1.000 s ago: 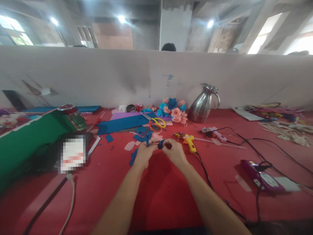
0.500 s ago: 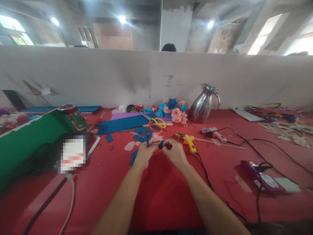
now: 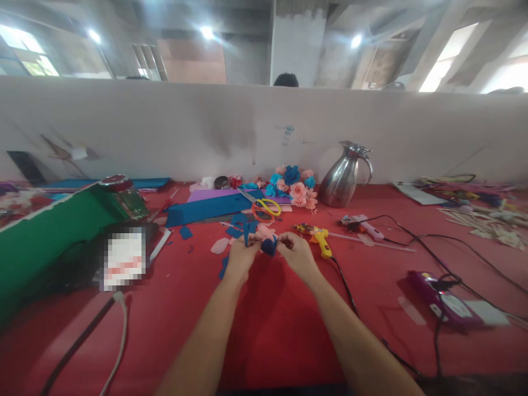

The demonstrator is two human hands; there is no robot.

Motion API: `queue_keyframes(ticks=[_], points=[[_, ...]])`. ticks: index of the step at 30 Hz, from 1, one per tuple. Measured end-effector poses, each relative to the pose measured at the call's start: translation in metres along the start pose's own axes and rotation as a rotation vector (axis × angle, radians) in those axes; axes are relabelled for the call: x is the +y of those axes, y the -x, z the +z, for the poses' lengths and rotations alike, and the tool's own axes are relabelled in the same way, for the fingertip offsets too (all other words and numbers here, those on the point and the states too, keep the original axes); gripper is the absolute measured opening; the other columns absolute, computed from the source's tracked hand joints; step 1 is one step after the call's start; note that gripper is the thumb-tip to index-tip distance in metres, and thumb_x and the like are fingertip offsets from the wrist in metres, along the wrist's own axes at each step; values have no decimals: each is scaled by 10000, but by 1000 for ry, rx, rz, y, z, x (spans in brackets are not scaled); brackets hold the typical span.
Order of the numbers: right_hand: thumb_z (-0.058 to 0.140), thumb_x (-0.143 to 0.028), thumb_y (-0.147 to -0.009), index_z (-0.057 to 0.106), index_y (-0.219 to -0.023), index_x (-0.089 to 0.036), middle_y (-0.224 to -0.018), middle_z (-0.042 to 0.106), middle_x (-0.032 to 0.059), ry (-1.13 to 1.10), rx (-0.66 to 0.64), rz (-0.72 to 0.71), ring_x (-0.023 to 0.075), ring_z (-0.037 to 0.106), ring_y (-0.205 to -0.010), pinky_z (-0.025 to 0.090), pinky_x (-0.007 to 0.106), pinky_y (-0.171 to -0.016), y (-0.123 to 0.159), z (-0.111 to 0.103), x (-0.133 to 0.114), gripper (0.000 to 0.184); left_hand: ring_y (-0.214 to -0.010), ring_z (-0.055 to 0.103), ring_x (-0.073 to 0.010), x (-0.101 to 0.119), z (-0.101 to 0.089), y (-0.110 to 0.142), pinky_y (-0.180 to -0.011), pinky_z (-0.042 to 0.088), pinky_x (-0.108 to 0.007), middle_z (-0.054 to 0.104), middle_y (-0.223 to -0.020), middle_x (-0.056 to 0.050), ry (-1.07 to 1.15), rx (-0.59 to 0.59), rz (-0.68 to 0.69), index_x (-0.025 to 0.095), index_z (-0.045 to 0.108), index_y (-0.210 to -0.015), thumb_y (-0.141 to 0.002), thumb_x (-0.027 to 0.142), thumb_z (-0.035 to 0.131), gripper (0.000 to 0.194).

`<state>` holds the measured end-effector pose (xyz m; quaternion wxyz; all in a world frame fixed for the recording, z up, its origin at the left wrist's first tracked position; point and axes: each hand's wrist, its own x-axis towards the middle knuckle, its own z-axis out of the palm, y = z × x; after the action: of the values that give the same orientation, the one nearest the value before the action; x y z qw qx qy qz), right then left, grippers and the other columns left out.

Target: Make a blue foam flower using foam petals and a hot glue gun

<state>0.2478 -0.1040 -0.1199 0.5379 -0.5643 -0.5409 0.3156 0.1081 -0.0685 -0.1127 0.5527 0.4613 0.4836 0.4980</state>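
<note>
Nearby, glue gun (image 3: 320, 240), scissors (image 3: 255, 202), blue scraps (image 3: 186, 233), left fingers (image 3: 251, 251) and right fingers (image 3: 286, 242) pinching dark-blue piece (image 3: 269, 247)

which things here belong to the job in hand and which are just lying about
Seems part of the job:
dark blue paper piece, between left hand and right hand
blue sheet, scissors, yellow glue gun

Probably just lying about:
steel jug
lidded jar
purple box

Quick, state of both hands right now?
Left hand: closed, holding an upright blue strip.
Right hand: closed, fingertips pinching the edge of the dark blue paper between the hands.
</note>
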Motion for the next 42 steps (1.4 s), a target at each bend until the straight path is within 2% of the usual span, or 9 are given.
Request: queue_keyframes(ticks=[6, 12, 17, 20, 22, 25, 29, 34, 42], points=[[527, -288, -665, 583, -670, -186, -607, 572, -15, -20, -3, 42, 129, 501, -567, 396, 226, -530, -1, -1, 0, 116, -705, 624, -187, -2, -6, -4, -667, 452, -279, 708, -732, -39, -134, 164, 120, 175, 697, -741, -582, 229, 699, 167], [520, -287, -675, 587, -685, -190, -593, 567, -18, -1, -1, 16, 126, 482, -539, 386, 230, -508, 0, 0, 2, 118, -721, 609, -184, 12, 1, 9, -723, 455, -285, 703, -721, -46, -42, -230, 90, 165, 732, -692, -620, 314, 740, 166], [536, -268, -649, 579, -676, -195, -607, 577, -22, -76, -14, 51, 127, 497, -562, 393, 230, -528, 0, 1, -2, 89, -722, 606, -175, 13, 2, 11, -736, 451, -287, 690, -702, -36, -59, -232, 93, 164, 722, -661, -614, 304, 747, 150], [548, -287, -649, 568, -656, -194, -592, 573, -29, -217, -68, 115, 121, 504, -568, 402, 233, -561, 1, 0, -9, 96, -797, 627, -182, 12, 0, 9, -766, 463, -299, 712, -848, -50, 39, -175, 67, 177, 728, -843, -602, 321, 768, 283], [558, -293, -644, 573, -646, -190, -573, 567, -33, -306, -112, 157, 115, 504, -559, 405, 236, -581, 0, -1, -12, 104, -813, 634, -186, 12, 0, 9, -762, 474, -304, 712, -904, -62, 91, -235, 15, 180, 711, -950, -581, 322, 789, 403], [606, -307, -637, 593, -644, -178, -555, 561, -34, -370, -157, 199, 104, 494, -540, 397, 233, -578, 0, -3, -13, 130, -735, 618, -162, 13, 0, 10, -715, 472, -277, 698, -785, -48, 82, -326, -8, 151, 717, -828, -572, 318, 797, 316], [613, -443, -702, 615, -705, -173, -630, 609, 1, -385, -136, 237, 125, 547, -593, 408, 237, -573, 1, -4, -14, 269, -588, 549, -114, 14, 1, 10, -604, 439, -236, 625, -613, 8, 103, -248, 2, 155, 658, -648, -553, 342, 803, 254], [692, -482, -680, 631, -896, -193, -858, 666, 28, -345, -155, 133, 155, 592, -764, 444, 246, -656, 5, 0, -14, 366, -512, 475, -80, 11, 2, 9, -534, 386, -207, 548, -536, 48, 143, -121, -23, 169, 622, -646, -544, 358, 807, 284], [658, -520, -676, 593, -719, -185, -636, 575, -15, -225, -99, 132, 132, 507, -599, 395, 251, -575, 4, 1, -4, 344, -613, 563, -119, -1, 2, 6, -634, 443, -249, 646, -656, -2, 182, -189, -11, 160, 676, -673, -564, 324, 793, 229]])
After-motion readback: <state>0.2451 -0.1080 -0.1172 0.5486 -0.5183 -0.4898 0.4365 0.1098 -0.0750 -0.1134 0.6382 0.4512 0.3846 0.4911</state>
